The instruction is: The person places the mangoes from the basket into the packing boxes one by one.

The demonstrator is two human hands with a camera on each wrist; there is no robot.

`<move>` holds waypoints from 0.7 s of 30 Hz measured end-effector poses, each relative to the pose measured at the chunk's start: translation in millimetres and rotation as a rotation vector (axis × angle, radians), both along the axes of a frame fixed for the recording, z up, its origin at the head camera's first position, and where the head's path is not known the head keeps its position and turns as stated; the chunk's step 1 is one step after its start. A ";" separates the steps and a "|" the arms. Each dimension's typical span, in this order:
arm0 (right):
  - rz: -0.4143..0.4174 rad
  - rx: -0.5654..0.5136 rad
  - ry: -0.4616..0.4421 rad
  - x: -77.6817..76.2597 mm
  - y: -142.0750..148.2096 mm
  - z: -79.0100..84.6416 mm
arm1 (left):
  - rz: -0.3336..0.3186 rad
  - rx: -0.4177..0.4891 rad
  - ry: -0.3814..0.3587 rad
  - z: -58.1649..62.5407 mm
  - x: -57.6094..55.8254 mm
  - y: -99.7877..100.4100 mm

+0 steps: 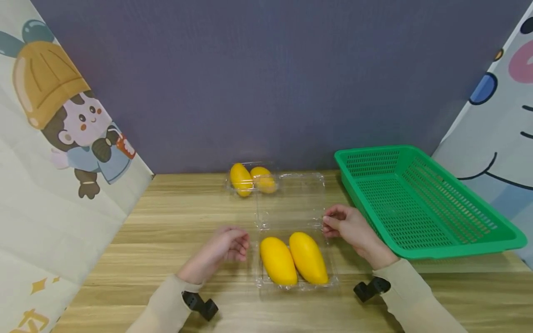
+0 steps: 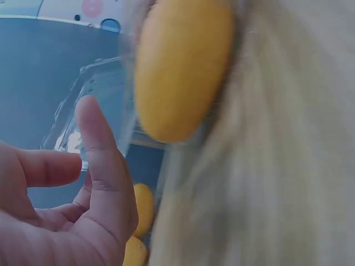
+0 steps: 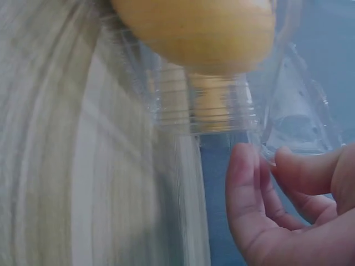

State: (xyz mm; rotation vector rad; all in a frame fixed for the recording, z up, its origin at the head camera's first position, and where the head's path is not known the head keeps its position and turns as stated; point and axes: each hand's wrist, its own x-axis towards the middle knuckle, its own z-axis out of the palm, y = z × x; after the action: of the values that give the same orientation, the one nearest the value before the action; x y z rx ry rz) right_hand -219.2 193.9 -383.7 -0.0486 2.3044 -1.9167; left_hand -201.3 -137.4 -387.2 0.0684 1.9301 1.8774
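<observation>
Two yellow mangoes point(image 1: 293, 259) lie side by side in the base of a clear plastic clamshell box point(image 1: 258, 283). Its lid point(image 1: 291, 203) is folded back, away from the person. To the left of the box is my left hand point(image 1: 226, 245), fingers loosely bent, thumb and index finger apart with nothing between them in the left wrist view. At the lid's near right corner is my right hand point(image 1: 347, 229), loosely curved; its thumb and index fingertips point(image 3: 241, 158) are close to the clear plastic edge, and contact is hard to make out.
Behind the lid, another clear box holds two mangoes point(image 1: 241, 179) against the dark back panel point(image 1: 283, 83). A green perforated basket point(image 1: 458, 252) stands to the right, close to my right forearm. Everything stands on a wood-grain table point(image 1: 166, 222).
</observation>
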 end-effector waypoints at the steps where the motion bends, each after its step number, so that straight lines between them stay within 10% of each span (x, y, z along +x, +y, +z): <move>1: 0.003 0.007 0.010 0.0 0.0 -0.2 | 0.004 0.012 0.002 1.7 -3.1 0.1; 21: -0.060 0.325 0.254 8.8 -3.9 -3.5 | 0.111 0.125 -0.168 15.8 -30.4 13.1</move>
State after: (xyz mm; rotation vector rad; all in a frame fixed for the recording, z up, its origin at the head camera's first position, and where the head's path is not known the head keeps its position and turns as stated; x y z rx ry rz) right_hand -210.4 190.0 -387.3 -0.2005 2.7863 -1.6158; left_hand -231.6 -124.3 -371.5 -0.1565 1.7360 2.0056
